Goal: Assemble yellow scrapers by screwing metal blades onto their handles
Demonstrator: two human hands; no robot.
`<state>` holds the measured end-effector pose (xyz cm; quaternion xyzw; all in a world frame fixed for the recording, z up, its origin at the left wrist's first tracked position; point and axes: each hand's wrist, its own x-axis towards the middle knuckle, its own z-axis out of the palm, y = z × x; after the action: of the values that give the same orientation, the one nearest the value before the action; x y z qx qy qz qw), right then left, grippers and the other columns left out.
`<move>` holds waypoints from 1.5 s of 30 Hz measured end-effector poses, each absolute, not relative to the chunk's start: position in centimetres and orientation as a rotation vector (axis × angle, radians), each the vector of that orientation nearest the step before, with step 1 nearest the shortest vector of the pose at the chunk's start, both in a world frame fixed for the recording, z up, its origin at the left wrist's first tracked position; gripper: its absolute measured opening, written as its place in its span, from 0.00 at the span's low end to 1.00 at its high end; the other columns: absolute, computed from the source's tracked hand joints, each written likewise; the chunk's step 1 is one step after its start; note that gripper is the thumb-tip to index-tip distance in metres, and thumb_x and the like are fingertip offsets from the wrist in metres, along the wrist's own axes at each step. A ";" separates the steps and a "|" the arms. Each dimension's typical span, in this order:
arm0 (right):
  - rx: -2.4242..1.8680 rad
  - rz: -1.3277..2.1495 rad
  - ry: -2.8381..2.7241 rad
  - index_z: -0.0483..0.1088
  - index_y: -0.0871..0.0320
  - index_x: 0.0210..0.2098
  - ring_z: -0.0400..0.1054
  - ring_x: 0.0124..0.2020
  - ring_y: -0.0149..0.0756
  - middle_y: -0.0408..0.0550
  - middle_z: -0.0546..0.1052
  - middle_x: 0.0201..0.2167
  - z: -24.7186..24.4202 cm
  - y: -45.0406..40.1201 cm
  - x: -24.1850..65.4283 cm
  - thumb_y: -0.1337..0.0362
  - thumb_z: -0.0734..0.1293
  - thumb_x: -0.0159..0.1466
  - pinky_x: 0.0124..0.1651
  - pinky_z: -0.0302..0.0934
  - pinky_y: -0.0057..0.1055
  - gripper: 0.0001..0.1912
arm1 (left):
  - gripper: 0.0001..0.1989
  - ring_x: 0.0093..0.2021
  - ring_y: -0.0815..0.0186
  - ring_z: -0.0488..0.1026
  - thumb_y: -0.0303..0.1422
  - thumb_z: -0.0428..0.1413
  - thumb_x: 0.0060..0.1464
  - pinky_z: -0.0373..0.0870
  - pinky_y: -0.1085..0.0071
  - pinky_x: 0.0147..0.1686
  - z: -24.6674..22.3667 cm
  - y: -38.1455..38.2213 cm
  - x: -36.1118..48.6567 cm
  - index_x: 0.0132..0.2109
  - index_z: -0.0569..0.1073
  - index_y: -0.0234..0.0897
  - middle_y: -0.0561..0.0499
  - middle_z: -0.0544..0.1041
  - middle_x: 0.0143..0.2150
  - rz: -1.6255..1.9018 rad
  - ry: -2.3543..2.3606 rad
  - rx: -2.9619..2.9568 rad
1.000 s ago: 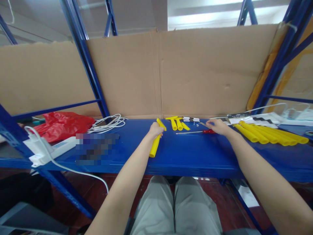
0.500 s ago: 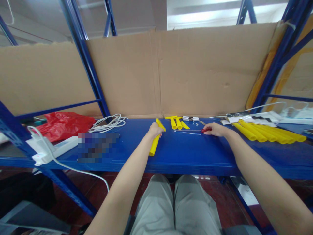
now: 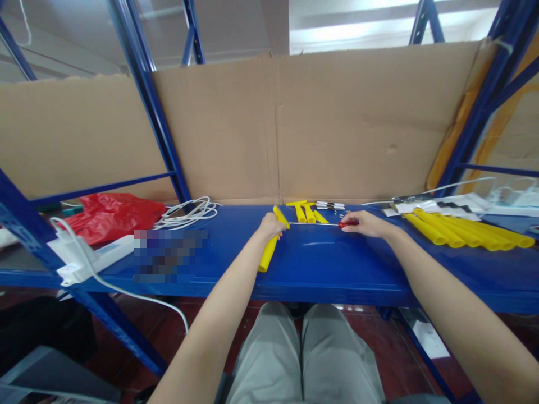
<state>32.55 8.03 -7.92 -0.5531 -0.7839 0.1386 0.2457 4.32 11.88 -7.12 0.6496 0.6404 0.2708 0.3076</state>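
My left hand (image 3: 272, 225) is wrapped round a yellow T-shaped piece (image 3: 266, 257), its tube pointing toward the table's front edge. In my right hand (image 3: 362, 223) is the red handle of a screwdriver (image 3: 320, 224), held level with its shaft pointing left. The shaft's tip is at the head of the yellow piece, beside my left fingers; whether it sits inside cannot be made out. Behind, more yellow T-shaped pieces (image 3: 309, 213) lie by some black-and-white sticks (image 3: 330, 205) and tiny metal bits (image 3: 338, 214).
Several yellow tubes (image 3: 467, 230) lie in a row at the right. At the left are a red plastic bag (image 3: 120, 216), coiled white cable (image 3: 189, 213) and a white power strip (image 3: 99, 255). Cardboard (image 3: 337, 123) stands behind the blue table (image 3: 320, 264).
My right hand has moved left with the screwdriver, bringing its tip from a gap away up to the yellow piece. My left hand keeps hold of that piece.
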 end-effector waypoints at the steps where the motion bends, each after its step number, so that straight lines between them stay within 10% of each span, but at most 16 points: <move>1: -1.508 0.378 -2.142 0.74 0.57 0.31 0.70 0.38 0.43 0.52 0.77 0.37 -7.9 8.0 32.5 0.49 0.66 0.50 0.45 0.63 0.39 0.18 | 0.06 0.16 0.71 0.68 0.21 0.58 0.46 0.68 0.75 0.22 -7.2 11.9 4.3 0.35 0.75 0.23 0.50 0.72 0.19 0.716 1.684 1.720; 45: -1.537 0.277 -2.196 0.75 0.57 0.32 0.71 0.38 0.43 0.51 0.78 0.37 -7.7 7.9 32.7 0.53 0.65 0.53 0.44 0.63 0.37 0.15 | 0.03 0.14 0.72 0.64 0.20 0.56 0.48 0.65 0.75 0.20 -6.7 10.6 4.6 0.32 0.73 0.25 0.55 0.66 0.14 0.724 1.637 1.760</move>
<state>32.68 7.94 -7.68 -0.5561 -0.7948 0.1003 0.2214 4.65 10.64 -6.68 0.6664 0.6198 0.2742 0.3107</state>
